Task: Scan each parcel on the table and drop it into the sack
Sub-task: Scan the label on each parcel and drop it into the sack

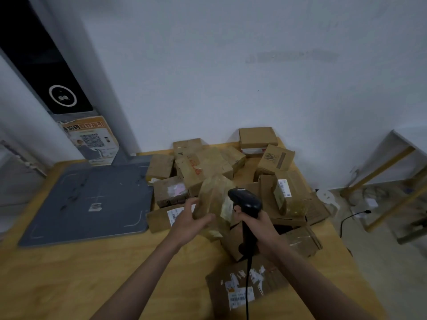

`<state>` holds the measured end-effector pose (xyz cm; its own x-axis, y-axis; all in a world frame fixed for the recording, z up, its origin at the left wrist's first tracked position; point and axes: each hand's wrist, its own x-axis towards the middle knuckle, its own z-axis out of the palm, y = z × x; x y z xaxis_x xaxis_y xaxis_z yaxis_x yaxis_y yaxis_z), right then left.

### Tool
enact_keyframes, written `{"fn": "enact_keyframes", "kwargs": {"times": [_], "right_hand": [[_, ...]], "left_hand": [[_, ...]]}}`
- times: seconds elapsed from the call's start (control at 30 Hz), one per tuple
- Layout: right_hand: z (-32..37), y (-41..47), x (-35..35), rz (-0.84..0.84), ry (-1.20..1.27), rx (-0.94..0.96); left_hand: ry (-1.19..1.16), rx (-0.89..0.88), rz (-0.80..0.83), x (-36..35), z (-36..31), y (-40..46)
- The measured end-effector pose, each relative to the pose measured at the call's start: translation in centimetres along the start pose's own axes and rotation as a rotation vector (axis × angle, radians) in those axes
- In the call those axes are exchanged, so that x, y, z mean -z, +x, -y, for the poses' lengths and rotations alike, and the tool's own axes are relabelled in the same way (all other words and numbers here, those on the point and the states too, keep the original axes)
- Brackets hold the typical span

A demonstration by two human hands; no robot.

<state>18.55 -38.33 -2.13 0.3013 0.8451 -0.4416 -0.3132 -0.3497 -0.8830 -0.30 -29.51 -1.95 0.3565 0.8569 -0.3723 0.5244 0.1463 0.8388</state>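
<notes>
My left hand (190,221) grips a taped brown cardboard parcel (213,199), lifted and tilted above the table. My right hand (256,227) holds a black barcode scanner (246,199) by its handle, its head right beside the parcel's white label. The scanner's cable (247,292) hangs down toward me. A heap of several cardboard parcels (203,165) covers the back right of the wooden table (92,273). One flat parcel (245,287) with torn labels lies near the front edge. No sack is in view.
A grey weighing mat (87,199) lies on the table's left half, under a tall kiosk post (57,88) with a QR poster. A white wall stands behind. To the right is floor with a yellow-framed rack (388,172) and cables.
</notes>
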Motion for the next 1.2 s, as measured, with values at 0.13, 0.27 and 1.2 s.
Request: {"fn": "enact_keyframes", "kwargs": {"times": [0.13,0.27,1.2], "right_hand": [[0.8,-1.3,-0.7,0.113,0.178,-0.033],[2.4,-2.9,-1.7,0.213,0.256,0.028],[9.7,-8.8,-0.8,0.18,-0.327,0.486]], "left_hand": [[-0.089,-0.03,-0.017,1.9,-1.1,-2.3],[-0.155,-0.043,-0.009,3.1,-2.4,-4.2],[0.041,-0.131,-0.139,6.0,-9.1,-8.3]]}}
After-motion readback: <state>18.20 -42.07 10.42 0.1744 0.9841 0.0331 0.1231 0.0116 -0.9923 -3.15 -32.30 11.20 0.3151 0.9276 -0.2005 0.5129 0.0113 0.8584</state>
